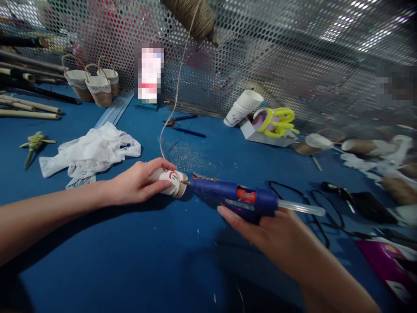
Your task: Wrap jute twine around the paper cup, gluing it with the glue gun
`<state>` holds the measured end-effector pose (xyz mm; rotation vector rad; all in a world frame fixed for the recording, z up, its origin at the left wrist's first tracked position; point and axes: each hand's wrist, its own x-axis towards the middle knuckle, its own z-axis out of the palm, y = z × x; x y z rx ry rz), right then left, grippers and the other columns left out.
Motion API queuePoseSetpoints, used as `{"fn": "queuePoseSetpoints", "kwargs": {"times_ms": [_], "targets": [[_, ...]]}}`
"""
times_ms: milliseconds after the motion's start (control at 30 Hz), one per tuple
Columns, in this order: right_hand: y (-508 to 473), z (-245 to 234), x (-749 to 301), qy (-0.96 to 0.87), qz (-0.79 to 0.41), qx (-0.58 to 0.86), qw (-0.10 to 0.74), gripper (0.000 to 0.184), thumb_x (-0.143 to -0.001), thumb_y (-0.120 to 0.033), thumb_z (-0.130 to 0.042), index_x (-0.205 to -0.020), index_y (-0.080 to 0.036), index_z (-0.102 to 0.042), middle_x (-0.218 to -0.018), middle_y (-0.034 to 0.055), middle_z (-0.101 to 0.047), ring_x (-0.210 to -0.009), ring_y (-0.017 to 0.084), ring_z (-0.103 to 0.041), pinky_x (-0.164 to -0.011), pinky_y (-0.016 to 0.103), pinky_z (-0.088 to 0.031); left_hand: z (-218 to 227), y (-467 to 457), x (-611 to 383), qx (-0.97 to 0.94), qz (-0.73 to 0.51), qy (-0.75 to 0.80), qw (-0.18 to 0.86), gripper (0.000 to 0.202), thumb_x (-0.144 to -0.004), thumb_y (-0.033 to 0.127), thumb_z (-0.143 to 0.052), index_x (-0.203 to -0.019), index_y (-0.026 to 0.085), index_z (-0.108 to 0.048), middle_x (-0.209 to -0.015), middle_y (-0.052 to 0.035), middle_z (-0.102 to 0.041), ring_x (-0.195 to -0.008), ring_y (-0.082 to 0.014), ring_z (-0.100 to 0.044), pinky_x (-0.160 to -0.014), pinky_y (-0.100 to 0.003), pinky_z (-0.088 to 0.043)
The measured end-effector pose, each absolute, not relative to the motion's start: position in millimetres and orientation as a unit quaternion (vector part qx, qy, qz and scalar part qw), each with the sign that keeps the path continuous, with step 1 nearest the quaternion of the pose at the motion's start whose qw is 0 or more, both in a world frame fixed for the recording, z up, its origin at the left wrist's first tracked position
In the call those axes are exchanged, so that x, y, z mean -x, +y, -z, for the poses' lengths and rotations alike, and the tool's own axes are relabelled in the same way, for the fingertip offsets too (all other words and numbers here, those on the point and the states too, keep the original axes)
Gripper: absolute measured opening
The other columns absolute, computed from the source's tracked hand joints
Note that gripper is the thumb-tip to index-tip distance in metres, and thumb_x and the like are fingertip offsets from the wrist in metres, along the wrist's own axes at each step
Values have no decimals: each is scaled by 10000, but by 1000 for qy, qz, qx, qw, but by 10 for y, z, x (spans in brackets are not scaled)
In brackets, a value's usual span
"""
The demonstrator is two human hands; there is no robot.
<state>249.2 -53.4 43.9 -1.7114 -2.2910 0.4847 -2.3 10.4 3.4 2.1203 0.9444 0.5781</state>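
Taking the clock face as centred on the cup, with 12 pointing away from the person: the left hand (138,182) is closed around a small white paper cup with red and black print (172,176), fingers over the top and thumb along the near side. The cup lies on its side on the blue tabletop (130,256), its end turned towards 3 o'clock and banded with brown twine (180,188).

The right hand (270,234) grips a blue plastic hot-glue gun with an orange part (211,191) on the cup's 3 o'clock side; its metal nozzle points towards 9 and meets the banded end, though actual contact is hard to tell. A translucent glue stick (302,208) juts from the gun's rear.

A thin pale cord (177,87) runs from the cup towards 12, up to a large brown twine spool (195,19). Blue-handled metal pliers (172,124) lie at 12, crumpled white lace (91,150) at 10, and three small white-and-brown handled baskets (99,93) between 10 and 11. A leaning stack of white paper cups (239,111) stands between 1 and 2.
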Motion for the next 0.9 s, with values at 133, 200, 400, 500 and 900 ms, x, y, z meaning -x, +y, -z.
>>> {"fn": "queuePoseSetpoints", "kwargs": {"times_ms": [133, 200, 400, 500, 900], "targets": [[-538, -450, -2488, -785, -164, 587, 114, 428, -823, -449, -413, -472, -237, -534, -447, 15, -565, -446, 164, -541, -484, 308, -411, -35, 103, 26, -828, -223, 366, 362, 343, -852, 327, -439, -1115, 109, -476, -755, -36, -626, -543, -102, -509, -496, -199, -385], [-543, -458, -2489, -790, -171, 578, 116, 347, -817, -443, -429, -609, -240, -618, -557, 30, -635, -547, 191, -594, -556, 322, -447, -38, 103, 26, -831, -220, 364, 357, 343, -854, 323, -437, -1119, 109, -474, -758, -38, -629, -542, -103, -511, -494, -200, -385], [-509, -540, -2468, -808, -173, 553, 107, 354, -809, -379, -416, -554, -259, -628, -477, 30, -591, -508, 186, -581, -525, 310, -433, -46, 98, 20, -841, -226, 355, 340, 326, -852, 319, -442, -1108, 121, -481, -769, -32, -639, -546, -103, -532, -503, -197, -387], [-480, -594, -2429, -803, -169, 561, 110, 425, -791, -382, -394, -411, -253, -533, -313, -11, -393, -323, 127, -409, -380, 273, -343, -47, 93, 22, -848, -222, 348, 334, 323, -849, 305, -444, -1113, 122, -475, -765, -31, -641, -539, -102, -535, -499, -196, -382], [-443, -534, -2443, -780, -172, 581, 157, 451, -787, -400, -482, -380, -233, -382, -369, -18, -418, -385, 124, -424, -447, 283, -363, -71, 72, 34, -864, -199, 324, 331, 333, -858, 291, -432, -1143, 118, -443, -781, -45, -644, -566, -120, -565, -509, -202, -393]]}}
